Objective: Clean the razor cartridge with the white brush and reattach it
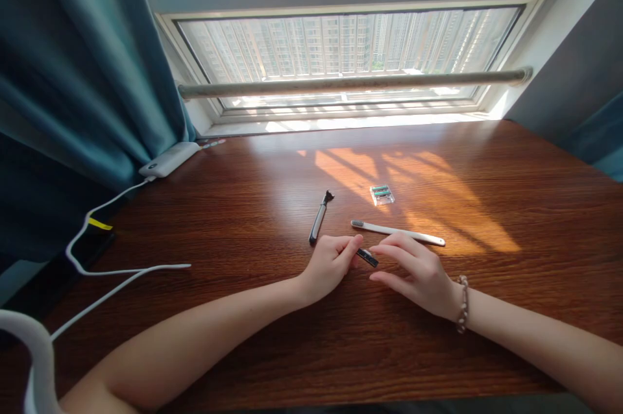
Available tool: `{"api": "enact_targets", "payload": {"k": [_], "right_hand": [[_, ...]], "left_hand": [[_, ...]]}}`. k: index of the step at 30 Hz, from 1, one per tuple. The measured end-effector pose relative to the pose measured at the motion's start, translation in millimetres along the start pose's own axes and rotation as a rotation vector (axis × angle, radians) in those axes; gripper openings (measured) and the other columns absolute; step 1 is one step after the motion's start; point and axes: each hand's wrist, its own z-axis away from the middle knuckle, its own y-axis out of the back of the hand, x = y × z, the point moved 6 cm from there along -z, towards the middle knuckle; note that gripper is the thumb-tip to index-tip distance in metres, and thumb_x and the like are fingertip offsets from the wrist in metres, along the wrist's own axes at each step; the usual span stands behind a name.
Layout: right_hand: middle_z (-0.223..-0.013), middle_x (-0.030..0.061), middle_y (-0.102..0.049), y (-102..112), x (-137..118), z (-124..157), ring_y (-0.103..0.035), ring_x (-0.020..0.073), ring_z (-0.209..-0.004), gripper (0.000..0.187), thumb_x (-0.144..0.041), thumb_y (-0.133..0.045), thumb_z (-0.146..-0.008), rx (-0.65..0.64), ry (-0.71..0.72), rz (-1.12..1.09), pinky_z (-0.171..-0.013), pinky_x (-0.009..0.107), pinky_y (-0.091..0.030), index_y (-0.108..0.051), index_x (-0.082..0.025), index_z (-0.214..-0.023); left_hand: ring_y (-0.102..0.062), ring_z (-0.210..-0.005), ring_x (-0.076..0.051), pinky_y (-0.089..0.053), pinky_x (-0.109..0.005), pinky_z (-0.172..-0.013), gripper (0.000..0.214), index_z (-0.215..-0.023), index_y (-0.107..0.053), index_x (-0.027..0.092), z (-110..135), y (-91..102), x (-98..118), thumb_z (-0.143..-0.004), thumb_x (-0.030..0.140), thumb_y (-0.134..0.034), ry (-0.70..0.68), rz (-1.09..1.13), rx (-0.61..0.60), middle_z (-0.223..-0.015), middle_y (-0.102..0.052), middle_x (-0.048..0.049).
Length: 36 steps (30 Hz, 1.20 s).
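Both my hands rest on the wooden desk (243, 219) near its middle. My left hand (329, 266) is curled, its thumb and fingers pinching one end of a small dark razor cartridge (367, 257). My right hand (413, 271) touches the cartridge's other end with its fingertips, the fingers bent and close together. A dark razor handle (318, 218) without a head lies just beyond my left hand. A white toothbrush (396, 231) lies just beyond my right hand. A clear case of spare cartridges (381, 194) sits farther back in the sunlight.
A white power bank (169, 159) lies at the desk's back left, its white cable (111, 271) trailing to the left edge. A teal curtain (73, 76) hangs on the left. A window with a rail (350, 84) runs behind the desk.
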Motion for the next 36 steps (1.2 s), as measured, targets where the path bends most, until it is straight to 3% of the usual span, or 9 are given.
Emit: {"api": "enact_targets", "payload": {"k": [8, 13, 17, 20, 27, 32, 36], "right_hand": [[-0.089, 0.0072, -0.056, 2.1, -6.4, 3.8, -0.052, 0.0162, -0.083, 0.032, -0.007, -0.059, -0.076, 0.051, 0.061, -0.098, -0.072, 0.031, -0.048, -0.053, -0.016, -0.106], [-0.087, 0.0074, -0.056, 4.3, -9.1, 5.0, -0.052, 0.0160, -0.080, 0.033, -0.004, -0.060, -0.073, 0.058, 0.081, -0.126, -0.069, 0.031, -0.048, -0.053, -0.015, -0.104], [-0.084, 0.0080, -0.056, 5.4, -9.7, 3.7, -0.051, 0.0160, -0.077, 0.030, -0.004, -0.060, -0.072, 0.055, 0.081, -0.088, -0.066, 0.031, -0.048, -0.054, -0.013, -0.100], [-0.080, 0.0088, -0.057, 6.0, -13.7, 1.6, -0.051, 0.0170, -0.075, 0.027, -0.006, -0.061, -0.072, 0.046, 0.122, -0.023, -0.065, 0.032, -0.048, -0.054, -0.011, -0.097], [-0.079, 0.0127, -0.059, 1.2, -26.2, 1.9, -0.050, 0.0211, -0.076, 0.024, -0.008, -0.057, -0.075, -0.042, 0.252, 0.092, -0.065, 0.035, -0.048, -0.054, -0.003, -0.099], [-0.077, 0.0089, -0.058, -0.5, -21.2, -0.2, -0.047, 0.0169, -0.072, 0.022, -0.004, -0.055, -0.074, -0.074, 0.153, -0.024, -0.061, 0.030, -0.046, -0.055, -0.009, -0.096], [-0.077, 0.0057, -0.056, 4.2, -14.4, -4.3, -0.046, 0.0144, -0.071, 0.025, -0.005, -0.058, -0.074, -0.063, 0.056, -0.151, -0.060, 0.027, -0.044, -0.057, -0.015, -0.096]], "left_hand": [[-0.040, -0.045, -0.007, -0.031, -0.019, -0.049, 0.048, -0.057, -0.052, 0.013, 6.3, -15.3, 4.7, -0.090, 0.041, -0.031, -0.038, 0.063, -0.105, -0.046, -0.042, 0.0031], [-0.039, -0.049, -0.007, -0.031, -0.020, -0.054, 0.046, -0.053, -0.044, 0.014, 8.9, -19.1, 9.2, -0.090, 0.038, -0.032, -0.062, 0.033, -0.191, -0.048, -0.042, 0.0030], [-0.039, -0.056, -0.008, -0.031, -0.020, -0.052, 0.029, -0.073, -0.051, 0.013, 9.5, -15.7, 10.8, -0.080, 0.041, -0.052, -0.001, 0.071, -0.173, -0.060, -0.046, 0.0036], [-0.035, -0.054, -0.007, -0.027, -0.020, -0.048, 0.035, -0.078, -0.049, 0.014, 12.5, -16.8, 9.6, -0.067, 0.042, -0.067, 0.067, 0.059, -0.189, -0.060, -0.044, 0.0055], [-0.039, -0.059, -0.008, -0.032, -0.021, -0.054, 0.028, -0.079, -0.054, 0.013, 21.0, -22.0, 12.2, -0.068, 0.035, -0.067, 0.099, 0.045, -0.261, -0.065, -0.048, 0.0036], [-0.042, -0.066, -0.010, -0.035, -0.021, -0.061, 0.028, -0.095, -0.057, 0.013, 23.2, -23.9, 18.0, -0.070, 0.025, -0.063, 0.114, 0.177, -0.336, -0.071, -0.049, 0.0023], [-0.045, -0.070, -0.010, -0.035, -0.022, -0.065, 0.032, -0.096, -0.058, 0.012, 21.1, -25.2, 16.6, -0.067, 0.023, -0.066, 0.148, 0.330, -0.426, -0.076, -0.053, 0.0001]]}}
